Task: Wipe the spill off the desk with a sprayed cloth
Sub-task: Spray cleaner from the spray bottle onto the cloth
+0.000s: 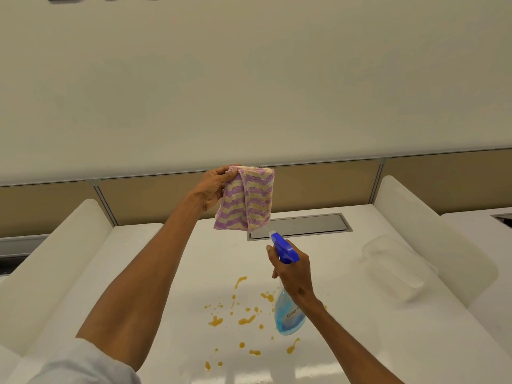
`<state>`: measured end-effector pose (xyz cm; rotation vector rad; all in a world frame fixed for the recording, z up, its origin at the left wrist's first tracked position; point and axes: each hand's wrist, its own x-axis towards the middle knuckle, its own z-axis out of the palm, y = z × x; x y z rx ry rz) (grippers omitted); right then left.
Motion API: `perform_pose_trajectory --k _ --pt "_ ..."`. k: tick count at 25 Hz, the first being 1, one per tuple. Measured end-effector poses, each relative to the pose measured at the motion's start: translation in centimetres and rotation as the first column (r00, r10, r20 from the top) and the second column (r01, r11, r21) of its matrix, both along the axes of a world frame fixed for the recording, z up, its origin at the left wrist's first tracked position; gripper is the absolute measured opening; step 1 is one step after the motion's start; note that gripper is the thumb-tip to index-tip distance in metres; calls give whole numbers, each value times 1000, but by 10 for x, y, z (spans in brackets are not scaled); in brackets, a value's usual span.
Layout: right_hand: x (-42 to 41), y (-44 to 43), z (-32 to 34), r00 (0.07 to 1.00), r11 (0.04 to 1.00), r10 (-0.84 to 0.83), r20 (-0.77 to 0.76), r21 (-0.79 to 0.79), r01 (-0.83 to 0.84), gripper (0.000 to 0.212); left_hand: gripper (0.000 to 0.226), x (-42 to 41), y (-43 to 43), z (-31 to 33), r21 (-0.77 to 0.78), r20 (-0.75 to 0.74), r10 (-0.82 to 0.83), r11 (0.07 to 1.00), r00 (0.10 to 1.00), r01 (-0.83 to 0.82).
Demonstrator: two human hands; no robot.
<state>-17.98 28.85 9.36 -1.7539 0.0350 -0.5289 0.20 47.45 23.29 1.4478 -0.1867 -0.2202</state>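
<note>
orange spill [246, 320] sits on surface [360, 342] near me | right hand [293, 270] wraps spray bottle [289, 314] | left hand [214, 187] fingers pinch striped cloth [245, 200] top corner, held up over surface | soft, floppy, light, probably bunch it before wiping

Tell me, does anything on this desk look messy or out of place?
Yes. Orange-yellow liquid splatters lie scattered across the white desk in drops and streaks, not yet wiped. A clear plastic container lies tipped on its side at the right.
</note>
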Motion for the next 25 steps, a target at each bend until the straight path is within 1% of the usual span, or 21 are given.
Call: perform_pose_trajectory --k 2,7,9,12,16,20,22,25 --pt "-2 -12 -2 1000 999 -31 -2 20 31 14 40 0 -9 -3 -1 -17 -15 1000 1000 15" --pt "2 -49 10 998 992 -41 37 123 36 19 37 -6 -39 -19 -16 -58 -75 997 995 74" --pt "6 -67 12 997 986 -70 -17 149 72 22 33 -10 -52 -28 -21 -78 -101 995 992 100" --pt "11 -98 9 989 973 -110 -98 191 127 30 25 -17 -73 -45 16 -84 -121 992 989 123" --pt "7 -145 0 961 943 -243 -136 201 267 33 30 -26 -103 -75 24 -127 -165 985 978 170" --pt "-2 -202 -12 926 916 -331 -182 174 362 45 23 -33 -133 -105 43 -181 -205 976 962 215" --pt "-7 -230 -18 914 904 -363 -181 168 392 42 22 -35 -149 -119 37 -189 -240 967 952 251" --pt "-16 -270 -29 891 884 -400 -217 167 437 44 23 -38 -172 -135 31 -207 -270 959 940 282"
